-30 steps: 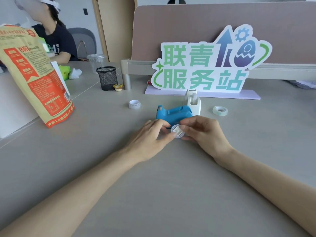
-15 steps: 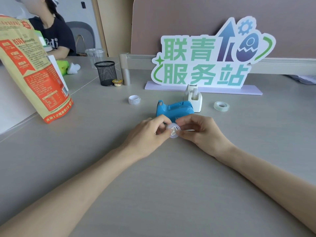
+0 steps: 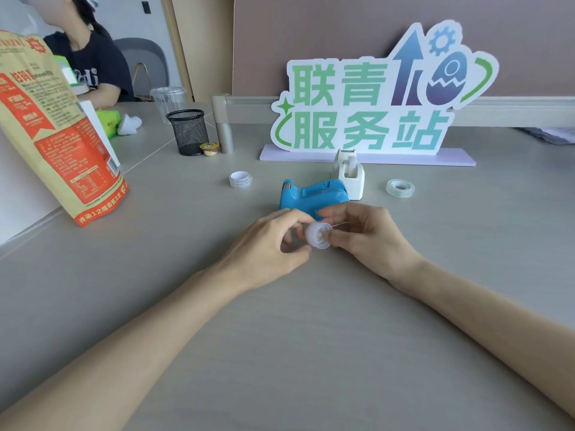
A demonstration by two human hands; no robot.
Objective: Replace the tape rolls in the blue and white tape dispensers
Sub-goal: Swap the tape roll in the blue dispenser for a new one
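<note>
Just in front of the blue tape dispenser, both my hands hold a small clear tape roll above the grey table. My left hand pinches its left side with curled fingers. My right hand pinches its right side, thumb on the roll's face. The white tape dispenser stands right behind the blue one. A spare clear tape roll lies to the right of the white dispenser. An empty white core ring lies to the left of the blue one.
A standing sign with a lilac base runs along the back. A black mesh cup and a small yellow-lidded pot sit back left. A large orange-and-tan bag leans at the left. Another person sits far left.
Both hands stay on the small roll in front of the blue dispenser, turning it slightly; the left thumb has shifted below it. The camera view has tilted a little.
</note>
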